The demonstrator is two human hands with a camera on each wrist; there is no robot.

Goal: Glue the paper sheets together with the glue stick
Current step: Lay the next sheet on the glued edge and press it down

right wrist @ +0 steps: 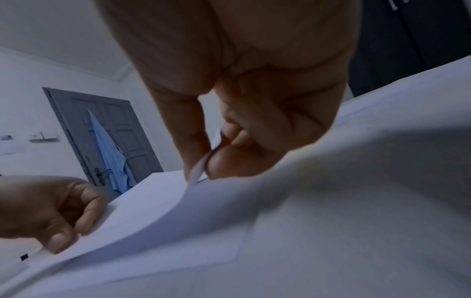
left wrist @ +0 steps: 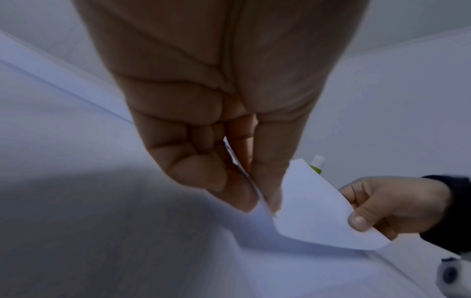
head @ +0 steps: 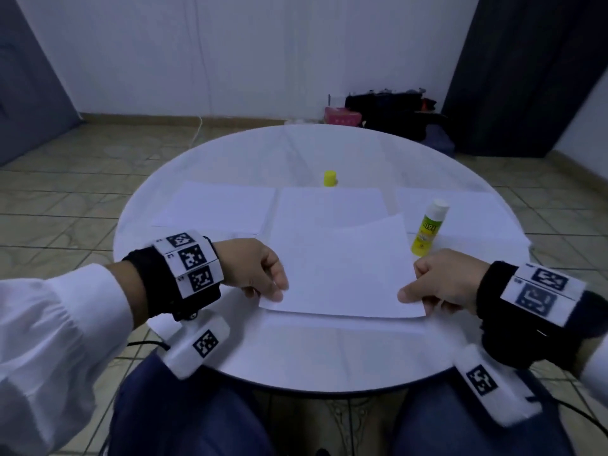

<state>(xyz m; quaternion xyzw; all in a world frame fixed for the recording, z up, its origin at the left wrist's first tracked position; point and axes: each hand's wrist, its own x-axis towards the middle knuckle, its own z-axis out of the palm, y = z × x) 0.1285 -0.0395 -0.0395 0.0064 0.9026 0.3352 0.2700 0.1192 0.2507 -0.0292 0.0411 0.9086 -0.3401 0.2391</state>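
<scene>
- Glue stick [head: 428,228] stands upright just beyond the right hand [head: 442,284], blocking that side.
- Yellow cap [head: 330,178] sits far back, centre.
- Bare table [head: 230,153] beyond the sheets.

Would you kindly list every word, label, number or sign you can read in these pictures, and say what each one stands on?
Glue stick: green lettering on the yellow label, too blurred to read.
Left wrist band: black-and-white square code markers, with tiny characters beside them too small to read.
Right wrist band: the same kind of markers, blurred.
Yellow cap and held paper sheet: no text visible.
Wrist views: nothing legible.
</scene>
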